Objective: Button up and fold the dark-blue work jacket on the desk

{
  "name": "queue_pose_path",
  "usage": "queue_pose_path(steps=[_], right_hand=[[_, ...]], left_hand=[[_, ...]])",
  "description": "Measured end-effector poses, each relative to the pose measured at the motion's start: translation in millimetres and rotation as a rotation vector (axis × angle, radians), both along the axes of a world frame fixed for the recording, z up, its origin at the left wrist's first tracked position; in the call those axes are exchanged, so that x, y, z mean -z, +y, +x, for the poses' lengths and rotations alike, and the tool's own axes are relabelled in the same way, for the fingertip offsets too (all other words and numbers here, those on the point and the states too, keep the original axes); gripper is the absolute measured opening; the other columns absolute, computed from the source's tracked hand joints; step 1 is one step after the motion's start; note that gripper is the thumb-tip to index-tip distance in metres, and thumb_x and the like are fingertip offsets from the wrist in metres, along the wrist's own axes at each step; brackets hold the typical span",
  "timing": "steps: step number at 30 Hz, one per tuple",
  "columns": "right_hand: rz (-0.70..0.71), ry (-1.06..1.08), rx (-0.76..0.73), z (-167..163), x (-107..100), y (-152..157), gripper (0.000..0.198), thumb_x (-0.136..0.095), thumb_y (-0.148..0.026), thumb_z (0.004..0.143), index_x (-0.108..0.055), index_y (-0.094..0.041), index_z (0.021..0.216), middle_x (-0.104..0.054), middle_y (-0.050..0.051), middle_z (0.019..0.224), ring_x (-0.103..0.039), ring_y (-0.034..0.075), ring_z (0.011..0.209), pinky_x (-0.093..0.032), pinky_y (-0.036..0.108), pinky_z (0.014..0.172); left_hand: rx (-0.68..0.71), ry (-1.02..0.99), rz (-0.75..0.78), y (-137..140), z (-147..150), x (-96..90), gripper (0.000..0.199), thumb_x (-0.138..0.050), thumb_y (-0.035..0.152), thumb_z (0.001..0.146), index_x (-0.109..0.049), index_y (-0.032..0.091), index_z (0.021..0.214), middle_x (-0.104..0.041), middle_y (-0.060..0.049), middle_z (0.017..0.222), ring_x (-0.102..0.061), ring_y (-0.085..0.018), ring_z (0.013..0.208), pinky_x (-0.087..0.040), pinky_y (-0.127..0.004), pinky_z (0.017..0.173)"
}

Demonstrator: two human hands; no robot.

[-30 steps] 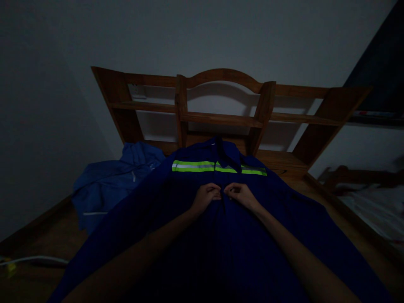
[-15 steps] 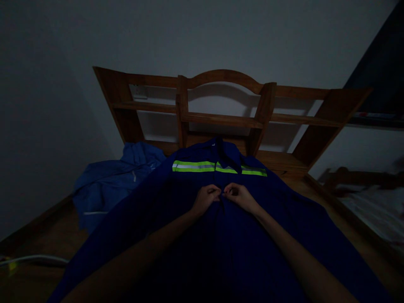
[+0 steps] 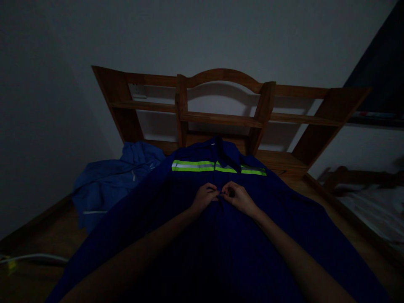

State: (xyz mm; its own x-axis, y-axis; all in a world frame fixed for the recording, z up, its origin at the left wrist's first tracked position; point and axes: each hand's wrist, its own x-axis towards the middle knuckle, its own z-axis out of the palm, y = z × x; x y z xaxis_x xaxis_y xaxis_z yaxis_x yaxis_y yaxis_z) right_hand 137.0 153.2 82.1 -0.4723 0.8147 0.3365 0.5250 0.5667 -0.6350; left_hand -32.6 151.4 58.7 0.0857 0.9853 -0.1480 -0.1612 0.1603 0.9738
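Observation:
A dark blue work jacket (image 3: 189,227) lies spread out in front of me, its collar toward the wooden shelf unit. A yellow-green and silver reflective band (image 3: 194,166) crosses its chest. My left hand (image 3: 205,198) pinches the front edge of the jacket just below the band. Close beside it, my right hand (image 3: 239,197) also pinches the front edge, its fingertips nearly meeting the left ones. A little of the cloth shows raised between them. Any button or fastener there is too dark and small to make out.
Behind the jacket stands a wooden shelf unit (image 3: 221,120) against the wall. A lighter blue garment (image 3: 107,185) lies crumpled at the left. A white cable (image 3: 38,256) with a yellow tag runs at the lower left. Pale fabric (image 3: 375,210) lies at the far right.
Both hands stay at the same place on the jacket front. The fingers have shifted slightly, with the fingertips a little closer together. The jacket lies as before.

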Motion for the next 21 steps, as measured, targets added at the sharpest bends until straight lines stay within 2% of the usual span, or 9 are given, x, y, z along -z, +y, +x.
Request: queue_pose_path(steps=[4, 12, 17, 21], right_hand=[[0.011, -0.021, 0.012, 0, -1, -1, 0.014, -0.058, -0.025, 0.078, -0.056, -0.017, 0.089, -0.054, 0.001, 0.084, -0.051, 0.008, 0.068, -0.039, 0.021, 0.062], [-0.015, 0.005, 0.006, -1, 1, 1, 0.018, -0.06, -0.028, 0.077, -0.055, -0.017, 0.09, -0.054, 0.0, 0.082, -0.051, 0.008, 0.067, -0.04, 0.021, 0.061], [-0.133, 0.092, -0.023, 1, 7, 4, 0.028, -0.06, -0.039, 0.078, -0.053, -0.016, 0.093, -0.054, 0.001, 0.081, -0.051, 0.009, 0.069, -0.04, 0.022, 0.061], [-0.282, 0.204, -0.054, 3, 13, 8, 0.03, -0.052, -0.043, 0.084, -0.053, -0.015, 0.094, -0.054, 0.002, 0.082, -0.051, 0.01, 0.067, -0.039, 0.022, 0.059]], left_hand=[[0.0, -0.013, -0.058, -3, 0, -6.3, 0.022, -0.057, 0.004, 0.07, -0.048, 0.009, 0.09, -0.057, -0.004, 0.071, -0.059, -0.011, 0.061, -0.051, -0.026, 0.067], [0.014, -0.024, -0.018, -6, 0, -8.3, 0.025, -0.055, 0.001, 0.069, -0.047, 0.009, 0.091, -0.056, -0.004, 0.072, -0.057, -0.009, 0.061, -0.049, -0.023, 0.065], [0.028, 0.006, 0.051, -5, 0, -3.7, 0.026, -0.058, 0.005, 0.068, -0.047, 0.009, 0.092, -0.058, -0.004, 0.07, -0.056, -0.01, 0.06, -0.047, -0.022, 0.061], [0.04, 0.038, 0.12, -4, 1, 0.5, 0.028, -0.058, 0.009, 0.068, -0.046, 0.01, 0.094, -0.06, -0.004, 0.072, -0.057, -0.011, 0.061, -0.047, -0.024, 0.061]])
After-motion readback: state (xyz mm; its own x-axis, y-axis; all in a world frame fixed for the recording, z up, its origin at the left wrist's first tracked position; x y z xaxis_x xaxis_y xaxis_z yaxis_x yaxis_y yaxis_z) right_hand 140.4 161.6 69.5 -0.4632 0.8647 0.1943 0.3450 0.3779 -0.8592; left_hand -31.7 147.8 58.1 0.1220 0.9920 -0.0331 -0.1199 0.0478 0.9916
